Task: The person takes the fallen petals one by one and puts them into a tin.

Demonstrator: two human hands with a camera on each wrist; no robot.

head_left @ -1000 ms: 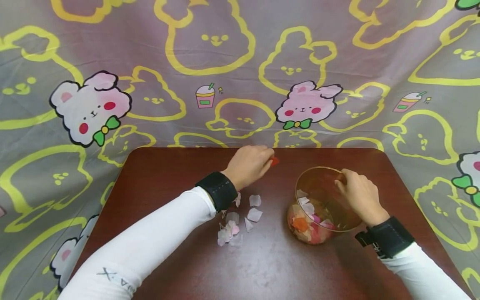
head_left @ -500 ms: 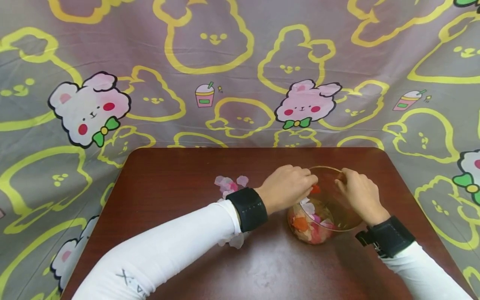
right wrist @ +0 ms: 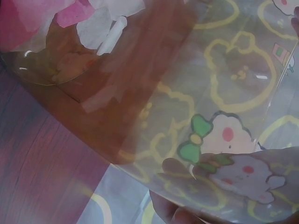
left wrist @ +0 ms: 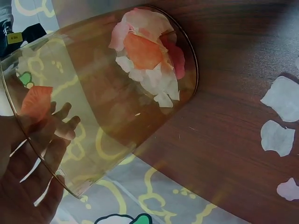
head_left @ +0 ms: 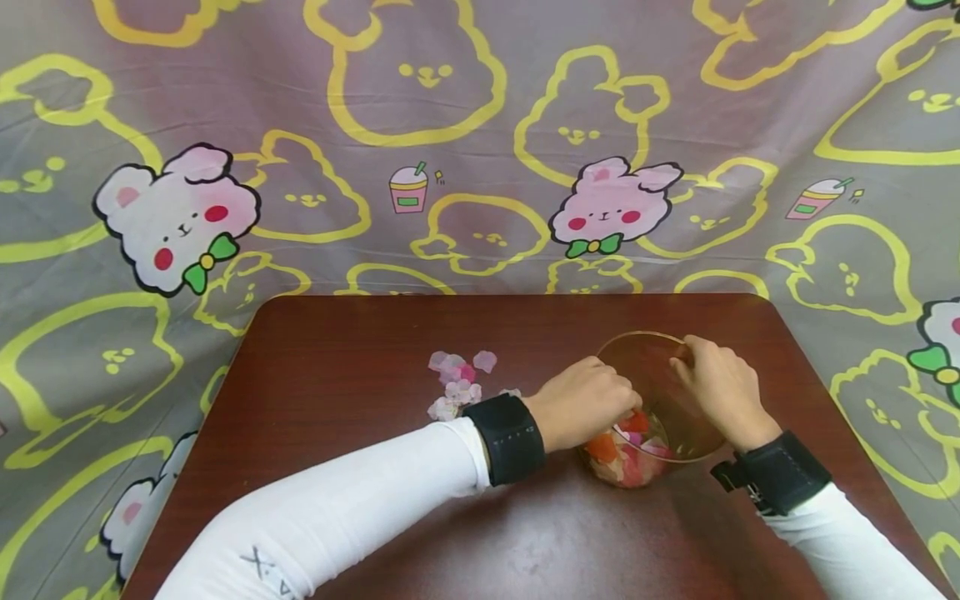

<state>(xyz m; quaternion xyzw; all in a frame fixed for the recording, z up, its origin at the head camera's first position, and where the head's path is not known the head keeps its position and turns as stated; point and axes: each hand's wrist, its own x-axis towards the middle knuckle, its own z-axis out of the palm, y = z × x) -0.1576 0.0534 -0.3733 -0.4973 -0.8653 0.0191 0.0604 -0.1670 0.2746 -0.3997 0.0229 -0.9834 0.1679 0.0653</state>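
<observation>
Left hand [head_left: 583, 406] pinches an orange petal [head_left: 636, 422] inside the tilted glass jar [head_left: 660, 367]; right hand [head_left: 717, 387] grips its rim.

A dark reddish-brown wooden bench [head_left: 352, 492] with rounded far corners carries everything. A tilted clear glass jar [head_left: 651, 400], holding orange, pink and white petals at its bottom, rests on the bench right of centre. Left of the jar, toward the middle, a small cluster of loose white and pink petals [head_left: 457, 379] lies on the wood; some may be hidden under the sleeve. A cartoon-rabbit printed cloth [head_left: 450, 125] hangs behind the far edge.
</observation>
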